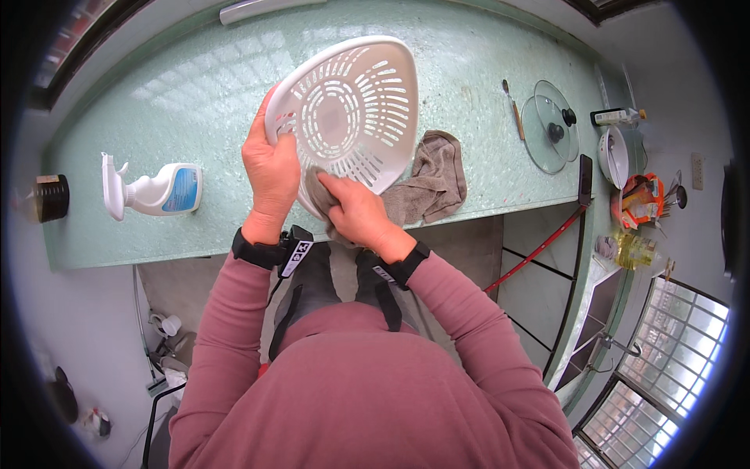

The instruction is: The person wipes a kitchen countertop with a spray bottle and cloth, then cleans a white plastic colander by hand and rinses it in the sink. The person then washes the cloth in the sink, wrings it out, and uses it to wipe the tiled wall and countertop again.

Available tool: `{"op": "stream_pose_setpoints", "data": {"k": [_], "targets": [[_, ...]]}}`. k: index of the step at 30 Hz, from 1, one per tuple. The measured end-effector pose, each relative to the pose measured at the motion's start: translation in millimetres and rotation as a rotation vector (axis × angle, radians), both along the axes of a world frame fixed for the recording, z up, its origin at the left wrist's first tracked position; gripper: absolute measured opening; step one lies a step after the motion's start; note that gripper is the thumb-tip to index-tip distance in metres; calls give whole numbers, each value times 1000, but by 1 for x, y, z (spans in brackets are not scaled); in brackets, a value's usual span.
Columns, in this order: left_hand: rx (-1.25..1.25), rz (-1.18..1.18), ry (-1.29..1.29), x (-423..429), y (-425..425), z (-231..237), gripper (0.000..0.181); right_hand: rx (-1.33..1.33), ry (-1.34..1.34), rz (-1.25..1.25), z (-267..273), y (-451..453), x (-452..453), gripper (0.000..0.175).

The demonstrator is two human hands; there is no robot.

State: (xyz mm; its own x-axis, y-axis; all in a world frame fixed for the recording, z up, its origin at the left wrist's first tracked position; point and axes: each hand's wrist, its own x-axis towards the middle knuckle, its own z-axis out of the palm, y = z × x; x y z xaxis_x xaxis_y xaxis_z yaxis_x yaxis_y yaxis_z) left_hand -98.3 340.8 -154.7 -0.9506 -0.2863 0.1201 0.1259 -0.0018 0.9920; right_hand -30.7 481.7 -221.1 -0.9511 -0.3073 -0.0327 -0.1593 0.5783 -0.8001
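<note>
My left hand (271, 167) grips the left rim of a white plastic colander basket (375, 76), its thumb inside the wall. The basket is tilted, with its slotted inside facing me, over the front part of the counter. My right hand (358, 208) presses a grey-brown cloth (318, 193) against the basket's near wall and rim. More of the same coloured towelling (436, 176) lies bunched on the counter to the right, partly behind the basket. Whether it is one piece with the cloth under my fingers, I cannot tell.
On the green speckled counter (205, 117) a white spray bottle (158, 190) lies at the left, near a dark-capped jar (51, 198). Two glass lids (545, 132) and a wooden-handled utensil (517, 111) lie at the right. A phone (585, 179) on a red pole (539, 249) stands by the counter's front edge.
</note>
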Motion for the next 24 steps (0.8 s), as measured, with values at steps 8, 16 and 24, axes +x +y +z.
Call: {"op": "stream_pose_setpoints", "data": {"k": [8, 16, 24], "targets": [[-2, -59, 19, 5, -19, -12, 55, 759, 357, -77, 6, 69, -40, 19], [34, -20, 39, 3, -23, -19, 52, 777, 369, -115, -18, 37, -22, 45], [43, 29, 5, 5, -27, -30, 42, 52, -46, -33, -12, 2, 10, 37]]}}
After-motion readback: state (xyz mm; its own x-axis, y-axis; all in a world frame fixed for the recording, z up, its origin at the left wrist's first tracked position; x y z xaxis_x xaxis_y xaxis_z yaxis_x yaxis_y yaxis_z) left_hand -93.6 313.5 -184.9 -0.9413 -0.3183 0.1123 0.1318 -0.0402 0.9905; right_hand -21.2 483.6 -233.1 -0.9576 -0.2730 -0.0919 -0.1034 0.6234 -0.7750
